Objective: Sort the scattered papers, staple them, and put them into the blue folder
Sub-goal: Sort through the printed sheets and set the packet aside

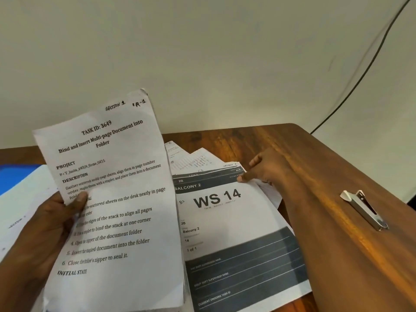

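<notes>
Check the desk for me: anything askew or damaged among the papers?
Yes. The sheets under the WS 14 page are fanned out unevenly, corners poking out toward the wall. The held task sheet is creased, its top corner dog-eared. The stapler lies apart, near the desk's right edge.

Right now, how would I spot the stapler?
Look at the brown wooden desk, along its bare right side beyond the person's right forearm. The small silver metal stapler lies there alone, shiny and narrow, apart from the flat white papers.
</notes>
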Available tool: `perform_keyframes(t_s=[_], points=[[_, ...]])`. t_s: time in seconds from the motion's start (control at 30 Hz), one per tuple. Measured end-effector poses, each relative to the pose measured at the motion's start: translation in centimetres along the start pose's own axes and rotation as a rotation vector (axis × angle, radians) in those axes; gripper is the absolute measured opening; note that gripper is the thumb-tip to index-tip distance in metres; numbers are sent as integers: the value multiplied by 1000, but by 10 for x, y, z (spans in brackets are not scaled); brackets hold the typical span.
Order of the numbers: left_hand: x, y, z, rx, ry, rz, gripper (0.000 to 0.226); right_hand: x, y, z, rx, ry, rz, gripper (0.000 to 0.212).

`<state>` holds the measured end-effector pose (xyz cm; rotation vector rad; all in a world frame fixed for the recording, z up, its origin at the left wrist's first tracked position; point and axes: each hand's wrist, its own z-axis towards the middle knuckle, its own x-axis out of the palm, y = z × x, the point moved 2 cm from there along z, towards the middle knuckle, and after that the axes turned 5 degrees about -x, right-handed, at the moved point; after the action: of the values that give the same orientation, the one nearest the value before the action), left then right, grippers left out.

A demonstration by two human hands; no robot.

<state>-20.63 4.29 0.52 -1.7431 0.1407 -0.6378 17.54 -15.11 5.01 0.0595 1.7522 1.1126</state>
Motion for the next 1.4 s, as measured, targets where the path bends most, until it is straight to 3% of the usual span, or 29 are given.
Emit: perform_keyframes(t_s=[0.1, 0.23, 0.47, 0.5, 0.53, 0.6, 0.7, 0.8, 1.0, 1.1, 1.2, 1.33, 1.4], points=[[2, -3, -6, -23, 45, 19, 30, 3, -1, 2, 15, 26, 29, 35], [-8, -10, 0, -23, -37, 75, 53, 2, -4, 4, 24, -3, 49, 21], [-39, -21, 18, 3, -92, -153, 8, 0, -5, 6, 4, -122, 34, 17], [-34, -20, 15, 46, -81, -128, 14, -1, -3, 6, 1, -123, 29, 20], [-36, -14, 19, 82, -172, -194, 23, -2, -2, 6, 6, -110, 23, 25], [-42, -13, 15, 95, -218, -301, 5, -2, 0, 5, 29, -52, -4, 38], [-36, -19, 5, 178, -223, -342, 16, 3, 4, 2, 35, 16, -58, 50], [-31, -16, -4, 173, -246, -407, 12, 5, 5, 1, 37, 46, -39, 47], [-30, -18, 2, 106, -289, -221, 31, 2, 2, 3, 38, 50, 2, 35], [-32, -18, 4, 162, -287, -125, 19, -1, -2, 5, 28, 45, -2, 34], [-36, -14, 6, 109, -261, -197, 58, -3, -4, 7, 28, 33, 5, 30], [-46, -12, 9, 60, -221, -226, 79, -7, -7, 9, 27, 31, 44, 27], [-49, -14, 12, 59, -254, -212, 72, -10, -9, 8, 35, 48, 84, 28]])
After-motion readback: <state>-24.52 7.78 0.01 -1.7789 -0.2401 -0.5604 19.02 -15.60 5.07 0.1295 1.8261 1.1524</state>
